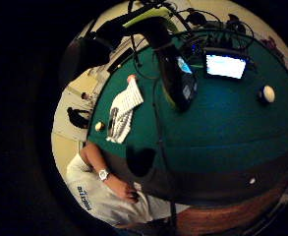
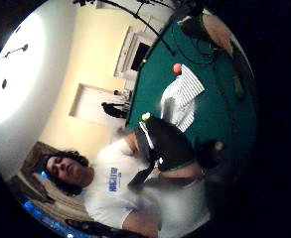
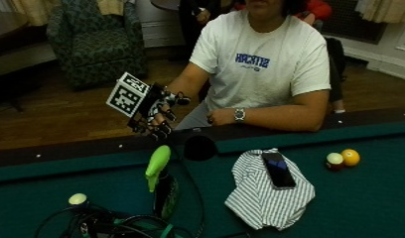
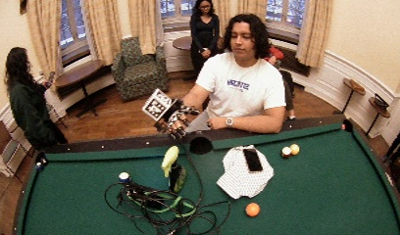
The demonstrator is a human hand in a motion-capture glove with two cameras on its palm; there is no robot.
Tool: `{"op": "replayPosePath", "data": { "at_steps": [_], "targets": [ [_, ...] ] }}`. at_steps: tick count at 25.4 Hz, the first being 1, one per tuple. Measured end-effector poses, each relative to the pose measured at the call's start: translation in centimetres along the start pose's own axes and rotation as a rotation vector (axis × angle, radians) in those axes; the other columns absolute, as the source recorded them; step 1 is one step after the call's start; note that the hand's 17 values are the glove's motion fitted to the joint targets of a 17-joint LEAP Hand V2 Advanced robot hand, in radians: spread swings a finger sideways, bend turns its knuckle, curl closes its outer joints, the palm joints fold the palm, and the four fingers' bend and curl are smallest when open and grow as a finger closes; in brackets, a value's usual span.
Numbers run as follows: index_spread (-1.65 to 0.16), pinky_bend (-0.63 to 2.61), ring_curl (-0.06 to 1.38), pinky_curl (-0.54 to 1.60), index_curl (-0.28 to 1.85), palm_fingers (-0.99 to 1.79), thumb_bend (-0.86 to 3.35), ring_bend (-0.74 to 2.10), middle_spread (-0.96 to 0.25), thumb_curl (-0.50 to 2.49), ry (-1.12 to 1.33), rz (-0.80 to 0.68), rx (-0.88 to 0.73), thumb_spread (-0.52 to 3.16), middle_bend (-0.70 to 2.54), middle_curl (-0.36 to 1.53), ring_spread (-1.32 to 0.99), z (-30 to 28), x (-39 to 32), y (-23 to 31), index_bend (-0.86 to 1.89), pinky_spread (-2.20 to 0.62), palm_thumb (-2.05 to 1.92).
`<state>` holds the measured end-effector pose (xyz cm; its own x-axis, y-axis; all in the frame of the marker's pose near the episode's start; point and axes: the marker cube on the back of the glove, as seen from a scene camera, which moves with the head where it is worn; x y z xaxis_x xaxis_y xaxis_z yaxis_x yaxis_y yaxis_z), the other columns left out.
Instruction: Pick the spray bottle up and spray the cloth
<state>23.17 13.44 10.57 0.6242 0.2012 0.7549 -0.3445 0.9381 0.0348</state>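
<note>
While the gloved right hand [image 3: 156, 113] hangs with fingers loosely apart and empty, the spray bottle [image 3: 162, 184] stands below its fingertips; reaching down and grabbing it comes next.

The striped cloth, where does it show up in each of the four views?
Outside view: striped cloth on the green felt, phone lying on it.
Wide outside view: cloth below the side pocket.
Little finger palm view: cloth on felt.
Thumb palm view: cloth on felt.
Shared landmark: the spray bottle.
</note>
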Motion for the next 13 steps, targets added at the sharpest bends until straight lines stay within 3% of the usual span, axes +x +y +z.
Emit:
{"op": "replayPosePath", "data": {
  "at_steps": [13],
  "targets": [
    [-0.41,0.29,0.34,0.33,0.25,0.7,0.04,0.47,-0.14,0.34,-0.108,0.209,0.258,1.05,0.22,0.33,-0.14,-0.2,6.7,1.5,0.1,0.16,0.72]
  ]
}}
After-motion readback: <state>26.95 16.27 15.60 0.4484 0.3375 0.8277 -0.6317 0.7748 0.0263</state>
